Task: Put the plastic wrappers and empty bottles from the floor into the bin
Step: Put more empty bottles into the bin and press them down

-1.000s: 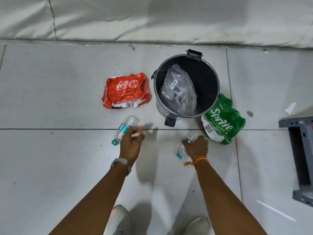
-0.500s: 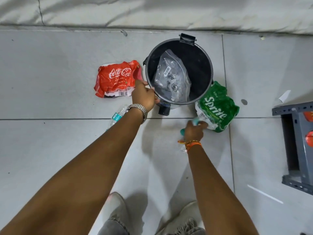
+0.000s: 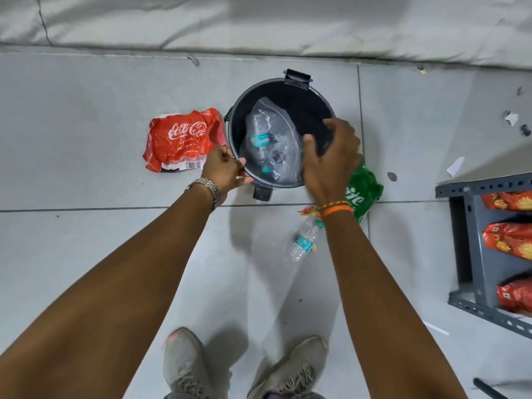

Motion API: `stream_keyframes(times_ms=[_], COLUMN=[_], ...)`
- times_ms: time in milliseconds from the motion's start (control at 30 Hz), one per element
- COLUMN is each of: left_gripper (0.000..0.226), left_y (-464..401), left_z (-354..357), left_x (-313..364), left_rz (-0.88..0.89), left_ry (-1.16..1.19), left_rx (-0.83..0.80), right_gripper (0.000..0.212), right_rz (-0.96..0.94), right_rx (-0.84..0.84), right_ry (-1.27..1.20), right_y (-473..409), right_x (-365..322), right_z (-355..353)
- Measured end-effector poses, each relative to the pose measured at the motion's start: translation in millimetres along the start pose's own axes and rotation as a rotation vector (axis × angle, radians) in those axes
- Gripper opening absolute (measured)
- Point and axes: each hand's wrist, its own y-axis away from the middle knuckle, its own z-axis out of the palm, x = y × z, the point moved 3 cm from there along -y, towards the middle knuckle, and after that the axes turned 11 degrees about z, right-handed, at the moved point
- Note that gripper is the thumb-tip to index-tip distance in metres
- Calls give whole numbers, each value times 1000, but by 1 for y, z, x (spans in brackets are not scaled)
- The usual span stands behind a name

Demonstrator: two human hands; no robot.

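One bottle is already lying in the bin; we are steadying the rim with our left hand clamped on it, our right hand spread empty above. Another bottle is lying by our feet (easily kicked away), both wrappers flanking the bin.

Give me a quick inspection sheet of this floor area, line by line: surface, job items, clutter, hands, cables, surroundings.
Surface: grey tiled floor, with small paper scraps.
Job's things: black bin holds a clear bag and a bottle; Coca-Cola wrapper, Sprite wrapper and another bottle lie outside it.
Clutter: nothing seen beyond the scraps.
Hands: left hand grips the bin rim; right hand open over the bin, empty.
Cables: nothing seen.
Surroundings: grey metal rack with red packets; pale sheeting along the far edge.
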Motion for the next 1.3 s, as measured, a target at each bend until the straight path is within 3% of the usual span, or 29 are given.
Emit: stream_keyframes(times_ms=[67,133,233,333,433,567,633,700,800,867,933,1000,1167,1233,1300], left_gripper=[17,17,17,16,17,17,16,16,17,17,17,17,15,16,17], left_y=[-1,-1,-2,-3,-5,-7,-6,-4,0,3,5,6,7,8,7], left_z=[-1,-1,0,0,-1,-1,-1,-1,0,1,2,2,3,3,1], left_x=[-2,-4,-7,-9,-11,-14,-14,-12,-8,-4,-2,-1,-2,-2,-2], left_rz=[-6,-4,19,39,50,60,62,59,42,29,20,19,39,43,42], left_ry=[11,27,54,76,89,109,111,107,88,75,66,57,54,61,66], left_rx=[-5,-18,-44,-55,-60,-82,-80,-65,-36,-20,-8,-1,18,16,8], right_gripper=[21,24,62,100,91,74,72,72,72,72,71,69,89,77,52], right_rz=[185,473,869,992,963,926,975,951,613,376,263,230,222,192,198], right_rx=[194,214,-163,-493,-515,-383,-246,-1,349,429,372,207,-319,-272,-54], right_ry=[-165,-140,160,396,388,343,179,-101,-574,-781,-767,-603,64,39,-154], right_y=[4,21,67,109,122,116,107,92,62,42,18,-2,-18,-23,-27], right_x=[52,116,193,222,227,222,206,171,89,33,-12,-40,-38,-26,-6], right_z=[-12,-4,33,62,83,84,71,47,-3,-30,-35,-15,51,45,20])
